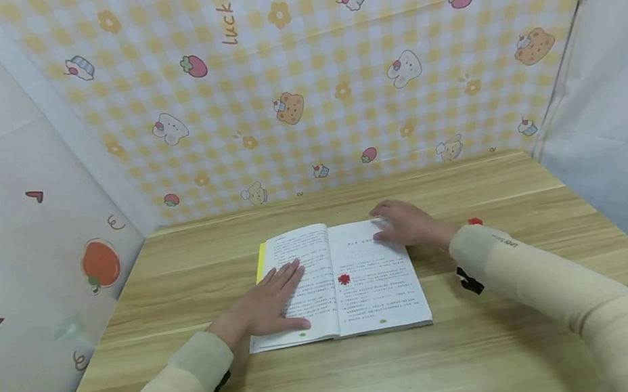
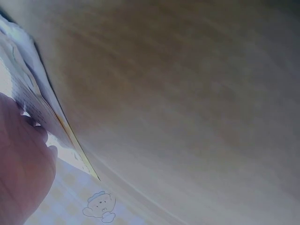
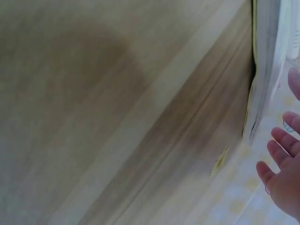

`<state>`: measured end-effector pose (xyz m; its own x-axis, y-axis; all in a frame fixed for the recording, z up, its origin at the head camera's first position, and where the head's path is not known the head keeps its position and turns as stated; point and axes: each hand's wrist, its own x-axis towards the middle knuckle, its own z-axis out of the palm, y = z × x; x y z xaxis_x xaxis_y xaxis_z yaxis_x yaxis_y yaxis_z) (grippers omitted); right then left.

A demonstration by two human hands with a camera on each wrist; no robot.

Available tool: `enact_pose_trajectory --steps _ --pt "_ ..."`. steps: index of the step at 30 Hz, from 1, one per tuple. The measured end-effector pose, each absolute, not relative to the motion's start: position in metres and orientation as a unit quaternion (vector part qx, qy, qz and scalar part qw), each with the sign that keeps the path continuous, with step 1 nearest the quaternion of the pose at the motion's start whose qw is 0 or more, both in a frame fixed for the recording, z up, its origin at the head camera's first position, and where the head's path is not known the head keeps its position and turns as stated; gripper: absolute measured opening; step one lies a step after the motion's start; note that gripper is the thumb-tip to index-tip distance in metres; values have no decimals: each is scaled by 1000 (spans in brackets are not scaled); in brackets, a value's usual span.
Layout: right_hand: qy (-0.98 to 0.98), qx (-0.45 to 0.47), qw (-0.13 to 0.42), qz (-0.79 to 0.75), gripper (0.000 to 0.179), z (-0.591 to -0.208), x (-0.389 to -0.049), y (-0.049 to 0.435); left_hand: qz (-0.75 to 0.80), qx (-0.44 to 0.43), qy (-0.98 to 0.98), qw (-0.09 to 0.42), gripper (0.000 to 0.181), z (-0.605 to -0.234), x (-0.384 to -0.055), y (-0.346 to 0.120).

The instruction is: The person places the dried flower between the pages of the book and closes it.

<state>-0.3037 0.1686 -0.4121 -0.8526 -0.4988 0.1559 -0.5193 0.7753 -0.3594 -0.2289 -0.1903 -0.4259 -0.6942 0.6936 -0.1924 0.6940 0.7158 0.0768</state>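
Note:
An open book (image 1: 373, 282) with printed white pages lies on the wooden table, a yellow cover edge (image 1: 261, 262) showing at its left. My left hand (image 1: 269, 302) rests on the left page, fingers straight, thumb pointing toward the spine. Over the top right corner of the right page is my right hand (image 1: 404, 223), its fingers loosely spread in the right wrist view; whether they touch the paper I cannot tell. A small red flower-shaped piece (image 1: 343, 279) sits on the right page near the spine.
Another small red piece (image 1: 475, 222) shows partly behind the right sleeve. In the right wrist view a thin yellowish object (image 3: 219, 161) lies on the wooden table (image 1: 380, 377). A checked cloth (image 1: 323, 98) hangs behind; white cloths (image 1: 627, 71) close the sides.

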Motion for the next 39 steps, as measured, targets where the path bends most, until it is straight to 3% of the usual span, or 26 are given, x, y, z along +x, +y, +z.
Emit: enact_pose_trajectory --steps 7,14,27,39 --pt "-957 256 17 135 61 -416 -308 173 -8 379 920 98 111 -428 -229 -191" --pt "-952 298 19 59 62 -421 -311 181 -7 380 920 101 111 -428 -229 -191" --pt "-954 296 -18 40 67 -424 -310 184 -14 379 919 106 112 -428 -231 -190" --pt "-943 297 48 140 49 -419 -307 183 -12 379 919 107 111 -425 -230 -190"
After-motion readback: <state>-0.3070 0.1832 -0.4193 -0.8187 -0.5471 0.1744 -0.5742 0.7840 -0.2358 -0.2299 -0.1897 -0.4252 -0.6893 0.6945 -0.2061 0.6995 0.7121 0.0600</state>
